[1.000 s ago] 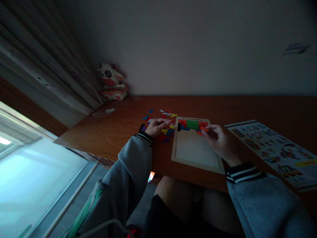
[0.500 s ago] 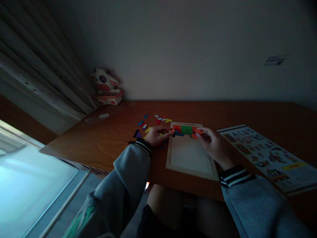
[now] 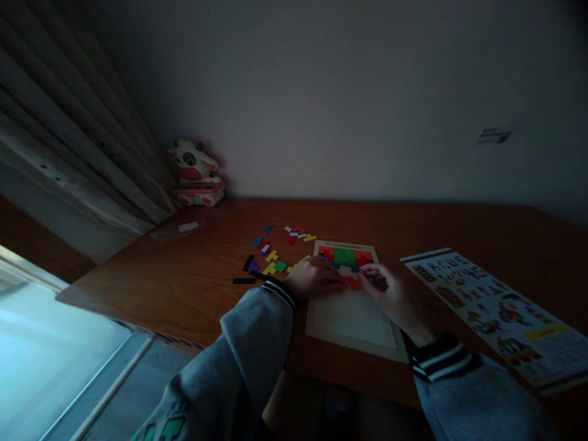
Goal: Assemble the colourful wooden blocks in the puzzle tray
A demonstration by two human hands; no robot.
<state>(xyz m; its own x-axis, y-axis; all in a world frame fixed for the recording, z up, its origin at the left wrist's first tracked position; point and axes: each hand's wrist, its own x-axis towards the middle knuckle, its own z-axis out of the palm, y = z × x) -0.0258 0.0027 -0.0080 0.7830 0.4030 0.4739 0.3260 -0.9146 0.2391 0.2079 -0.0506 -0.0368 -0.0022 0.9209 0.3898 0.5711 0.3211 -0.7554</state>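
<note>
A wooden puzzle board point(image 3: 310, 324) with a pale inner surface lies in front of me. Red, green and blue block pieces fill its far end, the green pieces point(image 3: 344, 256) in the middle. Below them lie orange-red puzzle pieces point(image 3: 353, 283) on the board. My left hand point(image 3: 315, 277) reaches over the board's left side, fingers stretched out flat, their tips by the orange-red pieces. On the right, my right hand point(image 3: 390, 291) pinches a small orange puzzle piece point(image 3: 362, 273) between thumb and forefinger; most of it is hidden.
Several loose coloured pieces point(image 3: 272, 255) are scattered left of the board. A printed pattern sheet point(image 3: 500, 312) lies to the right. At the back left stands a cow figure point(image 3: 195, 171), with a small white scrap point(image 3: 188, 226) in front of it. The wooden table point(image 3: 184, 288) meets a wall behind.
My left hand has moved right, from the board's upper left edge onto the board, its fingers now flattened. My right hand has come slightly nearer. The orange-red pieces now lie below the filled rows.
</note>
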